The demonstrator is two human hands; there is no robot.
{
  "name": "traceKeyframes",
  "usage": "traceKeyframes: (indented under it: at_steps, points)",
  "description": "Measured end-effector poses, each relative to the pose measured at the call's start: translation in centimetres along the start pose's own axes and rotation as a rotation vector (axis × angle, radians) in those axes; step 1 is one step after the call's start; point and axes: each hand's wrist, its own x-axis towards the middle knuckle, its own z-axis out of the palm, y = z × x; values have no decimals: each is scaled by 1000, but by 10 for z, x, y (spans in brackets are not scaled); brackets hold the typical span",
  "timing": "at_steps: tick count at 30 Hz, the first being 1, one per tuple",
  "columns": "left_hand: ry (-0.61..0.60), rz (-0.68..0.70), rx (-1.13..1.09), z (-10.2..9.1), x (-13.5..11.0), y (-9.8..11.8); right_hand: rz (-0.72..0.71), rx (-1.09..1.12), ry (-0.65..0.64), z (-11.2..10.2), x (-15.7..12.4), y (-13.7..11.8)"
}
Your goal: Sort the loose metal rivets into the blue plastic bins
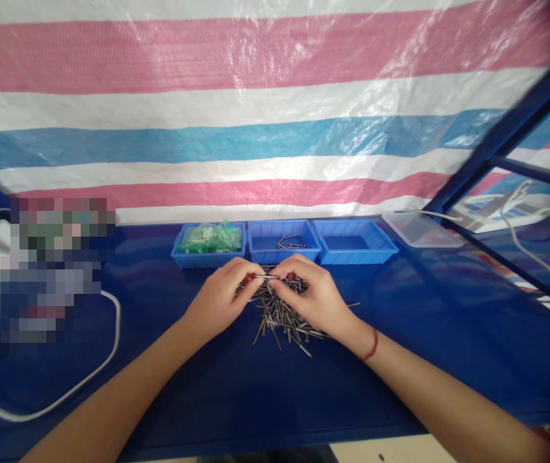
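Note:
My left hand point(221, 292) and my right hand point(313, 292) meet over a heap of thin metal pins point(279, 315) that look like nails. Between the fingertips of both hands lies one nail-like metal pin point(265, 276), held level, with a pinch at each end. Loose pins spread out under and beside my right hand. Just behind the hands stands a middle blue bin point(284, 256) with several similar pins in it. A red cord circles my right wrist.
A left blue bin point(207, 260) holds green plastic packets point(211, 236). A right blue bin point(356, 256) adjoins the middle one. Beyond it lies a clear plastic lid point(419, 230). White cable point(118, 321) loops across the blue table point(255, 399) at left; a blue metal frame point(511, 138) rises at right.

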Motion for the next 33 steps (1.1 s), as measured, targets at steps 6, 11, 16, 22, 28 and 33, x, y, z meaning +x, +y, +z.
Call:
traceKeyframes:
  at_steps: [6, 11, 16, 22, 28, 33]
  points:
    - [-103, -4, 100, 2, -1, -4, -94, -36, -9, 1, 1, -3]
    - [-107, -28, 230, 2, -3, -7, -123, -211, 138, -5, 14, 15]
    - [-166, 11, 336, -3, -3, -4, -37, -469, 168, -7, 23, 33]
    - [-300, -39, 364, -5, -5, -1, -76, -408, 71, 1, 10, 21]
    - [-373, 40, 315, -2, -6, -2, -36, -298, 44, -4, 5, 14]
    - [-404, 66, 343, 3, -7, -4, -41, -236, -6, -4, 4, 7]
